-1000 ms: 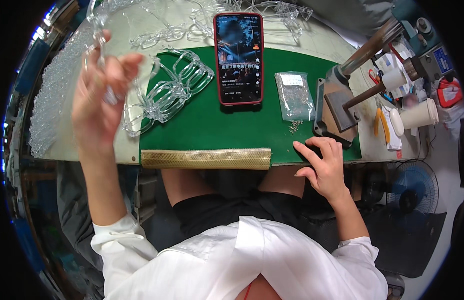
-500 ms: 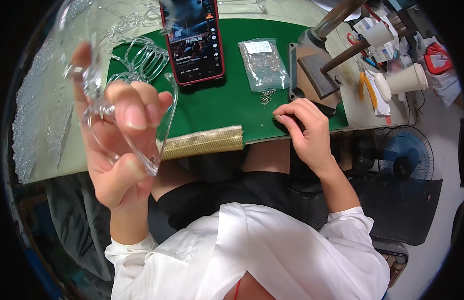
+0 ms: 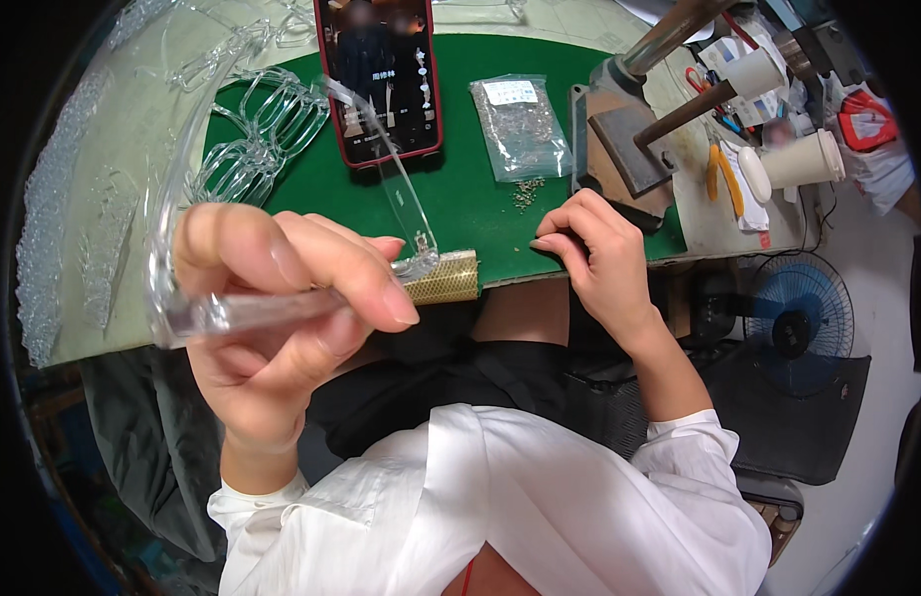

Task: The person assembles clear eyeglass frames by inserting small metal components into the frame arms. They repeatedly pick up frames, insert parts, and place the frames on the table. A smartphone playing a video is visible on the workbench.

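Note:
My left hand [image 3: 272, 288] is raised toward me with its fingers pinched around a clear plastic eyeglass frame [image 3: 405, 204]. One temple of the frame sticks up past the fingers, with a small metal hinge at its lower corner. Resting at the front edge of the green mat [image 3: 460, 214], my right hand [image 3: 609, 258] has thumb and forefinger pressed together. Anything between those fingertips is too small to make out. Just beyond it lie a little heap of tiny metal parts [image 3: 526, 195] and a clear bag [image 3: 522, 134] full of them.
More clear eyeglass frames [image 3: 267, 129] are piled behind my left hand. A phone [image 3: 389, 144] stands upright at the mat's middle. Right of the bag is a metal bench stand [image 3: 634, 149], then pliers [image 3: 723, 184] and a cup [image 3: 808, 159]. A gold mesh roll [image 3: 445, 278] lines the front edge.
My left hand has lowered and turned, bringing the eyeglass frame round so a temple now points right. My right hand stays nearly where it was. The phone's picture has changed.

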Tool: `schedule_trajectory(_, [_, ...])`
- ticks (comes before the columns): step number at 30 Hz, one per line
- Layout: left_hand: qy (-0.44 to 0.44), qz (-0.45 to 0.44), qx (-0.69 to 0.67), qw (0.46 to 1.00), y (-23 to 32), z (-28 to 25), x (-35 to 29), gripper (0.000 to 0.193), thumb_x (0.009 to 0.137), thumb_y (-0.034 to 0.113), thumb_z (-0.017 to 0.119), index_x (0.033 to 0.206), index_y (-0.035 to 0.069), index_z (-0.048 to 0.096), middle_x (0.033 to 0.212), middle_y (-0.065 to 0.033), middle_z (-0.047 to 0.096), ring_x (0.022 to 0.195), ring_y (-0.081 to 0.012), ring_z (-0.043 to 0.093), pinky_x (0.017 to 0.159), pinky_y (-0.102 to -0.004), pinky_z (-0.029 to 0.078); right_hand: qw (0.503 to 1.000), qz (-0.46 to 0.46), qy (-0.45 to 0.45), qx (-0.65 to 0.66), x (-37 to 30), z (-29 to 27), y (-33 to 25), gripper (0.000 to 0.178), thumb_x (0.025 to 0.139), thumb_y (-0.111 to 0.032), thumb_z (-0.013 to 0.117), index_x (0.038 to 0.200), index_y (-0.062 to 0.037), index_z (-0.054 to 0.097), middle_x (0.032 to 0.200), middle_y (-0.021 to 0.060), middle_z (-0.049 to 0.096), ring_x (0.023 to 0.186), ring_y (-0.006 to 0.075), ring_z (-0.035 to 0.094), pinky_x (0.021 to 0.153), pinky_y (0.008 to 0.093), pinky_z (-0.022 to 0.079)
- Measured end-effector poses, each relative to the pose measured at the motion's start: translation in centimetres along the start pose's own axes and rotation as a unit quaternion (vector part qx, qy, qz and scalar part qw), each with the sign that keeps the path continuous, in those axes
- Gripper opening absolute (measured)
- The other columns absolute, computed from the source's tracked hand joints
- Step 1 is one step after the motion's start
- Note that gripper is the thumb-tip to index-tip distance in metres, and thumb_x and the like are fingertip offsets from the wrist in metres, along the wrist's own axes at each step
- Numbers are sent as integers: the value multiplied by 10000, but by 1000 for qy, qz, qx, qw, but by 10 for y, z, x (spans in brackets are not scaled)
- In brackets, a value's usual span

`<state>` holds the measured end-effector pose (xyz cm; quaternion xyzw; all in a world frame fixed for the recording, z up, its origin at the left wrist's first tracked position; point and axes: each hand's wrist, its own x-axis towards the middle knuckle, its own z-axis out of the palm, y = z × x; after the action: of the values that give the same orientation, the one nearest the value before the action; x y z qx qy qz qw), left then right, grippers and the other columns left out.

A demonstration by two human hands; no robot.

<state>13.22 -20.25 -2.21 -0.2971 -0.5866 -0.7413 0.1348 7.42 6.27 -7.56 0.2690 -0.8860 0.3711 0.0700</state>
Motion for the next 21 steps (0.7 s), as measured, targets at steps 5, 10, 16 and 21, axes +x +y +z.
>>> schedule_trajectory(5, [56, -45, -18, 997, 9, 11, -4, 610, 815, -119, 528, 1377, 44, 353, 887, -135, 600, 814, -220, 575, 920, -400, 492, 994, -53, -12, -91, 2, 2, 0, 122, 758, -49, 684, 765, -18, 566, 753, 84, 532, 673, 267, 568, 569, 357, 440])
schedule_trajectory(10, [81, -53, 52, 994, 9, 8, -10, 527, 858, 15, 533, 1349, -15, 346, 824, -135, 604, 791, -196, 558, 803, -338, 493, 989, -60, -33, -129, 4, 2, -1, 124, 787, -73, 661, 783, -33, 544, 768, 77, 526, 691, 266, 576, 570, 371, 451])
schedule_trajectory(16, [164, -42, 141, 975, 2, 23, -9, 953, 864, 716, 381, 1369, -83, 257, 658, -121, 593, 498, -154, 490, 532, -247, 435, 990, -15, 30, -138, 13, 13, -1, 102, 805, -64, 651, 808, -35, 554, 782, 88, 539, 636, 294, 590, 550, 380, 454])
schedule_trajectory(21, [221, -131, 146, 955, 6, 34, -8, 994, 820, 739, 438, 1410, -31, 224, 1052, -217, 578, 490, -158, 545, 413, -216, 406, 988, -3, 32, -151, 16, 19, -8, 108, 798, -84, 663, 803, -39, 565, 778, 81, 547, 641, 288, 598, 549, 382, 458])
